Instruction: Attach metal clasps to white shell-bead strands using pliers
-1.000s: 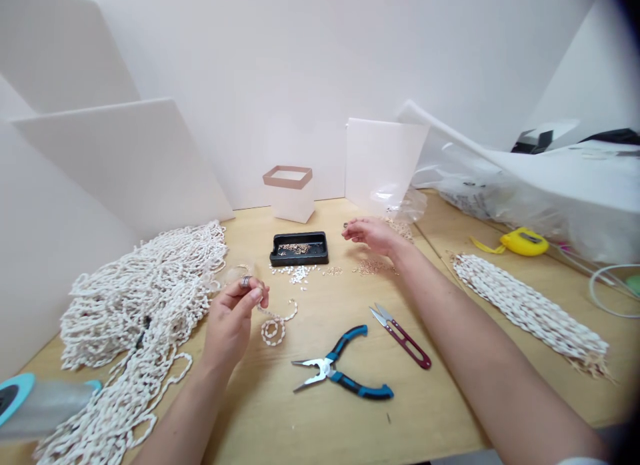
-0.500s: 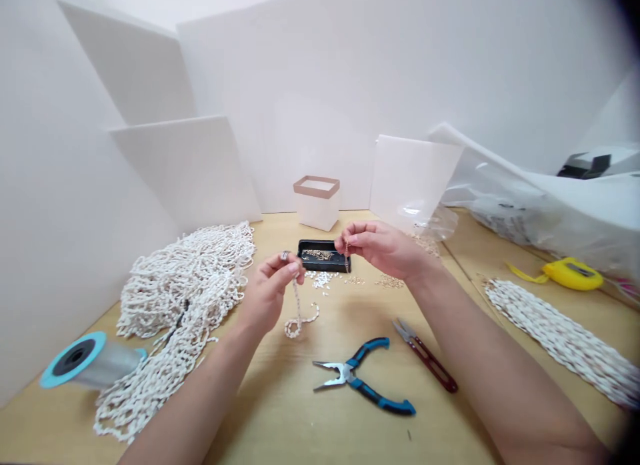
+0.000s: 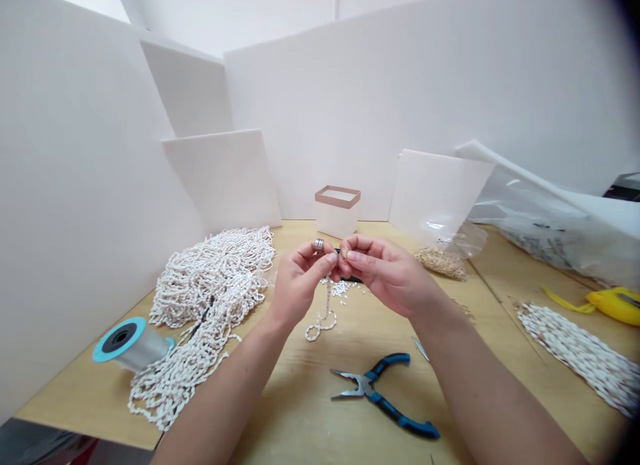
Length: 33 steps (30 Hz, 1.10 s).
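My left hand, a silver ring on one finger, is closed in a pinch on a strand of white beads. The strand hangs down and its end curls on the table. Fingertips almost touching it, my right hand pinches a small gold-coloured piece, probably a short chain; its details are too small to tell. Behind the hands a black tray is mostly hidden. Loose white beads lie just below it. Open needle-nose pliers with blue-black handles rest in front, and thread snips show only their tips beside my right forearm.
A heap of white bead strands and a spool of clear line are at left. On the right lie more strands, a yellow tape measure and a bag of gold pieces. A white box stands behind.
My two hands have come together, the right one moving in from the black tray. The gold-coloured piece is now beside the strand's upper end. The view has shifted left, and my forearm covers most of the snips.
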### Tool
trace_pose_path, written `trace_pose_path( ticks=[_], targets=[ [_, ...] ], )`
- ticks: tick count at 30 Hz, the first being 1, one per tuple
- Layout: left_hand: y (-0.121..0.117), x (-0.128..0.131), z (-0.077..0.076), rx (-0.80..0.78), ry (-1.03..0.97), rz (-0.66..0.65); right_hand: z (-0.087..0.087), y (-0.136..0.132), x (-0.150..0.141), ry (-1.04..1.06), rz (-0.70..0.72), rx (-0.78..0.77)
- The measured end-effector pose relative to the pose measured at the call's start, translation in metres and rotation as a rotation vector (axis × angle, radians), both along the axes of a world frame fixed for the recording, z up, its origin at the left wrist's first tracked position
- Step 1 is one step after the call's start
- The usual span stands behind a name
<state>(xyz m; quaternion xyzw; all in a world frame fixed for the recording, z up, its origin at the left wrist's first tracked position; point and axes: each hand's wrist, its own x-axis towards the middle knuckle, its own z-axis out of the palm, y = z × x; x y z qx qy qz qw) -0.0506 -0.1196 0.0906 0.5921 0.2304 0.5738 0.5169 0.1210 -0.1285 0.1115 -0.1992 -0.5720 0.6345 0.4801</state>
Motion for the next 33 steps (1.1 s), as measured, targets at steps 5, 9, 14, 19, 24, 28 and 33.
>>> trace_pose_path(
  ticks=[5, 9, 14, 19, 24, 28, 33],
  targets=[
    [-0.007, 0.002, 0.004, 0.058, 0.03, 0.082, -0.002, -0.002, -0.003, 0.01, -0.023, -0.073],
    [-0.012, 0.001, 0.006, 0.122, 0.099, 0.142, -0.005, -0.001, -0.004, 0.038, -0.037, -0.134],
    [-0.014, -0.001, 0.007, 0.191, 0.196, 0.254, -0.003, -0.001, -0.006, 0.03, -0.057, -0.156],
    [-0.013, 0.0, 0.007, 0.205, 0.194, 0.289, -0.003, 0.0, -0.006, 0.03, -0.057, -0.174],
    [-0.01, 0.0, 0.004, 0.198, 0.203, 0.262, -0.008, 0.005, -0.004, 0.029, -0.021, -0.181],
    [-0.008, 0.0, 0.001, 0.191, 0.223, 0.284, -0.011, 0.008, -0.003, 0.023, -0.013, -0.194],
    [-0.008, -0.001, -0.001, 0.207, 0.254, 0.288, -0.014, 0.009, -0.003, 0.056, 0.008, -0.205]
  ],
)
